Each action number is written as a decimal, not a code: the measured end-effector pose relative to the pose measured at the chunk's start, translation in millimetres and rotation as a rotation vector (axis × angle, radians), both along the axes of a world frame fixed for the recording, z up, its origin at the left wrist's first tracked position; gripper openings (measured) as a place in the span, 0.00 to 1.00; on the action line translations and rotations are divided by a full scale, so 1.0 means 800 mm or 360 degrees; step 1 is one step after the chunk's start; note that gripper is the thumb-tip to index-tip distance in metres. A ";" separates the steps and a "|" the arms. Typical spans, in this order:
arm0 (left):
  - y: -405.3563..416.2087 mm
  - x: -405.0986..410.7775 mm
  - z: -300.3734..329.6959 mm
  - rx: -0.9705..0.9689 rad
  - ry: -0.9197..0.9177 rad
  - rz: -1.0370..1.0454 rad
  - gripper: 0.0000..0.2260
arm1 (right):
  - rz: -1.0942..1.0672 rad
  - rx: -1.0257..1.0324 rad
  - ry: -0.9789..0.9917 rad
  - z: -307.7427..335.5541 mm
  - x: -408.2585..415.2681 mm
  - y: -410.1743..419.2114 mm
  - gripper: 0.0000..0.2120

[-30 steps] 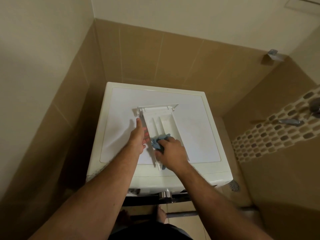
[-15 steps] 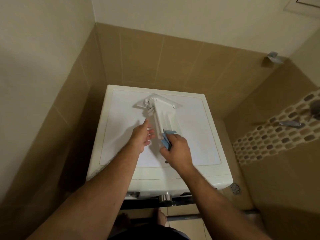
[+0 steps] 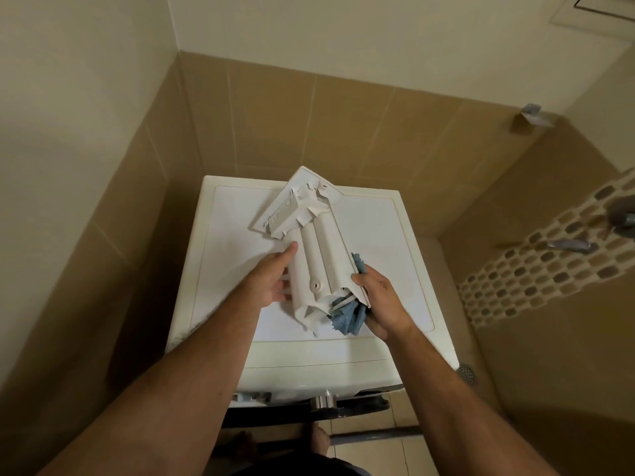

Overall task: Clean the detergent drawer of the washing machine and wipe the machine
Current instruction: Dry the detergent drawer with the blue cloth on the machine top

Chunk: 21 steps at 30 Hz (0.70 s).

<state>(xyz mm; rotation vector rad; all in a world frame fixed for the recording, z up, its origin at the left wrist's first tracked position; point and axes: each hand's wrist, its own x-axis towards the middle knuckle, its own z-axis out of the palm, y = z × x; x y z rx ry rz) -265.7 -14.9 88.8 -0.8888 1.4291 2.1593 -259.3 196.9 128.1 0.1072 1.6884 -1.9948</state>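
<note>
Head view: white plastic detergent drawer [image 3: 314, 249], taken out of the machine, is held up above the white top panel of the washing machine [image 3: 378, 235], turned underside-up w/ its flat front panel at the far end, tilted, and its open rear end toward the person. Left hand [image 3: 271, 281] holds the drawer's left side, thumb stretched along the edge, fingers curled under it. Right hand [image 3: 381, 304] grips the drawer's right edge together w/ a blue fringed microfibre cloth [image 3: 347, 314]; cloth is bunched between palm and drawer, one bit sticking out above the fingers, the rest hanging below the drawer's near end. Both forearms reach in from the bottom of frame. Machine sits in a corner of tan tiled walls [image 3: 343, 125]; silver knob [image 3: 324, 400] on the machine front, dark opening below it. Right wall has a mosaic tile strip [image 3: 536, 266] w/ a metal tap fitting [image 3: 570, 245] near it. Round floor drain [image 3: 467, 372] just right of the machine. Bare foot [image 3: 321, 438] on the floor tiles at bottom.
</note>
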 end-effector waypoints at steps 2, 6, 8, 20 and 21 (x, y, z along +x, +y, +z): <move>0.002 0.000 -0.002 0.0047 0.0060 -0.0035 0.19 | 0.0036 -0.0019 -0.0077 -0.002 -0.003 0.002 0.12; 0.002 -0.006 -0.004 -0.0042 0.0117 0.0013 0.21 | 0.0042 -0.0042 -0.0117 -0.017 -0.017 0.013 0.14; -0.001 -0.010 -0.004 -0.0089 0.0097 0.0066 0.23 | -0.0001 -0.0024 -0.0124 -0.025 -0.021 0.020 0.15; -0.003 -0.012 -0.015 -0.1105 -0.0008 -0.0053 0.35 | -0.0633 0.0341 -0.0120 -0.031 -0.063 0.074 0.05; 0.001 -0.011 -0.015 -0.1204 -0.0011 -0.0102 0.34 | -0.0578 0.0347 -0.0088 -0.027 -0.066 0.072 0.05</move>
